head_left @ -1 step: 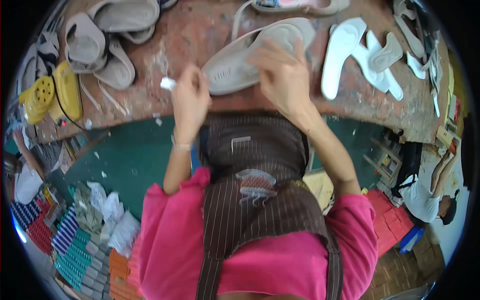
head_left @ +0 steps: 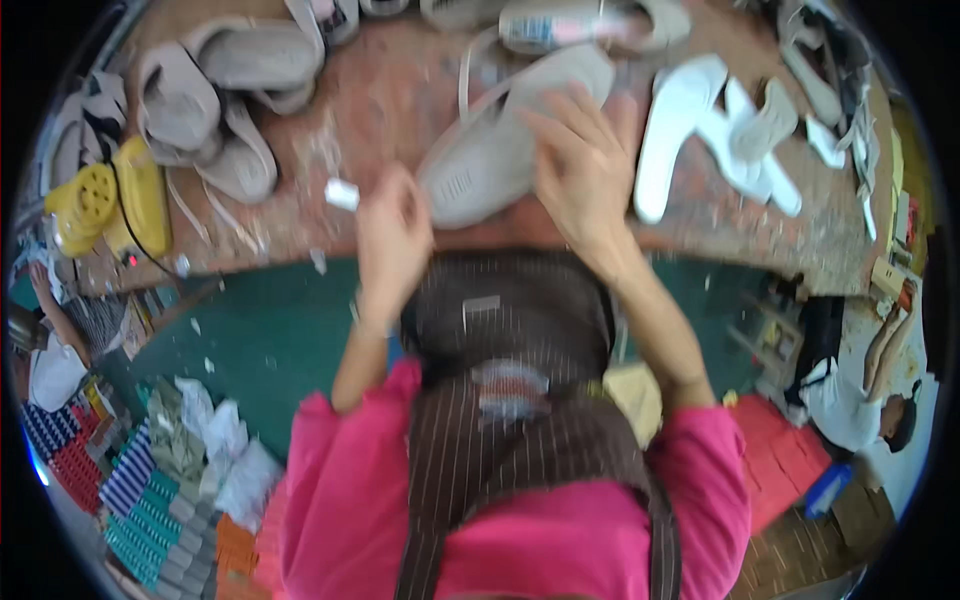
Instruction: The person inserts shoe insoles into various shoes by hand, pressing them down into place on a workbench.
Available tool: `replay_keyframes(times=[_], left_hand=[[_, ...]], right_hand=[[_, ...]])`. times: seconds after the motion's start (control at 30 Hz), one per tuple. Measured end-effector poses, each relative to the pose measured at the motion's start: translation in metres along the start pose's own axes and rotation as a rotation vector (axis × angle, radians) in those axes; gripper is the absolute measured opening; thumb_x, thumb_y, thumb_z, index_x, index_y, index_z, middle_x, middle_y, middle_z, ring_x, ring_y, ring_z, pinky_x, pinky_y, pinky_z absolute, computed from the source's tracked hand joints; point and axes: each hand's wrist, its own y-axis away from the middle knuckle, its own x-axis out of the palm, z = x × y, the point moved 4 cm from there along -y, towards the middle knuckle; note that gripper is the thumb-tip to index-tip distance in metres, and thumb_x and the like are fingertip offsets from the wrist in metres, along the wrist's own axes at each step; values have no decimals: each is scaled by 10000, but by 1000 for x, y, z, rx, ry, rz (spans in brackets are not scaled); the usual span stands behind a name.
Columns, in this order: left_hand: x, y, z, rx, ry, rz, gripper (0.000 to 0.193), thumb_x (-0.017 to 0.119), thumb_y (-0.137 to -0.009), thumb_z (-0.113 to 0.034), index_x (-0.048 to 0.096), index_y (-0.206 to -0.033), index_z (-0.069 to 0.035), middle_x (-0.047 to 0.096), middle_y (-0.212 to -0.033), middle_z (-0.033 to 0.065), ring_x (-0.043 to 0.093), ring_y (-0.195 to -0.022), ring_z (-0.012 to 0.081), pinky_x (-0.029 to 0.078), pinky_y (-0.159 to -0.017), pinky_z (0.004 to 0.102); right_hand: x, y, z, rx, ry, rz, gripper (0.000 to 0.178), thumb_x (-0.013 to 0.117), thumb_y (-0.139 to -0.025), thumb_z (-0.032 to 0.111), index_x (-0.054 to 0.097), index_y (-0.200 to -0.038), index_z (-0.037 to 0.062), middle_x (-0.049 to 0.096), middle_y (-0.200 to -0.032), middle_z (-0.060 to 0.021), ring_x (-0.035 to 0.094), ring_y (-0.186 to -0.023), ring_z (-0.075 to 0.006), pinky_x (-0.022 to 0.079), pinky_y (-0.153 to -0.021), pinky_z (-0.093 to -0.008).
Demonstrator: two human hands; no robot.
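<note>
A beige slip-on shoe [head_left: 475, 172] lies at a slant on the worn red-brown bench in front of me, its inside facing up. By its near left end is my left hand [head_left: 395, 240], thumb and fingers pinched together. What sits in that pinch, if anything, is too small to make out. My right hand [head_left: 588, 175] hovers at the shoe's right side with its fingers spread, blurred by motion; it partly hides that side. A small white piece [head_left: 342, 194] shows just left of my left hand.
Several beige shoes [head_left: 255, 55] stand at the left, with yellow clogs [head_left: 145, 205] below them. White insoles [head_left: 668, 140] lie right of my right hand. Another beige shoe [head_left: 665, 25] rests at the far side. Other people are at the left and right edges.
The shoe has turned to a steeper slant, its near end shifting slightly right. My right hand has slid from over its insole toward its right edge. The whole view has shifted a little.
</note>
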Motion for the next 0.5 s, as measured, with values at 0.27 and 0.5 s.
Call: replay_keyframes(times=[0.27,0.5], left_hand=[[43,63,-60,428,-264,97,264,792,-816,-198,606,-683,-66,622,-607,82,616,-529,260,434,-475,382],[74,86,-55,609,-471,388,471,656,-825,-137,633,-1252,60,590,-1291,247,427,-1377,402,234,-1179,643]], right_hand=[[-23,-10,-33,354,-503,70,344,796,-821,101,675,-1125,-4,644,-1264,-203,622,-1185,-290,496,-964,-379],[-10,53,28,235,1,364,261,611,-827,18,571,-1082,-21,637,-1287,-267,601,-1262,-402,219,-1193,-623]])
